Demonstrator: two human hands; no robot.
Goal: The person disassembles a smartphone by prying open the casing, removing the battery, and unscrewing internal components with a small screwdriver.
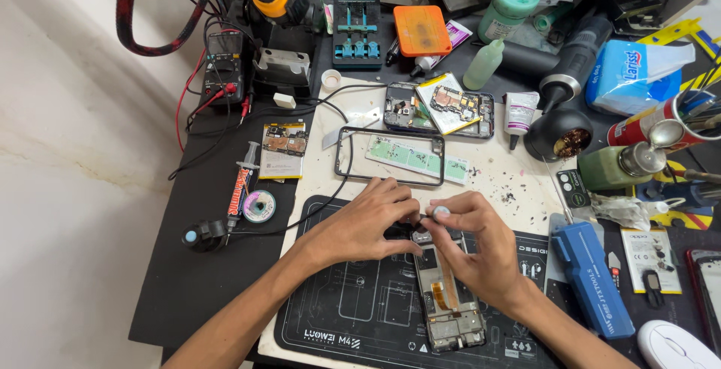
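Observation:
An opened phone (451,301) lies back-off on a black repair mat (360,316), its orange flex cable showing. My left hand (368,226) rests at the phone's top end, fingers pinched on its upper edge. My right hand (473,245) is shut on a small screwdriver (439,210) with a round grey cap, its tip pointing down at the phone's top. A black phone frame (390,156) lies just beyond my hands.
Another opened phone (439,110) and a circuit board (284,143) lie further back. A blue tool case (593,279) sits at the right, a white mouse (672,345) at the lower right. Bottles, a multimeter (224,68), an orange box (422,31) and cables crowd the back.

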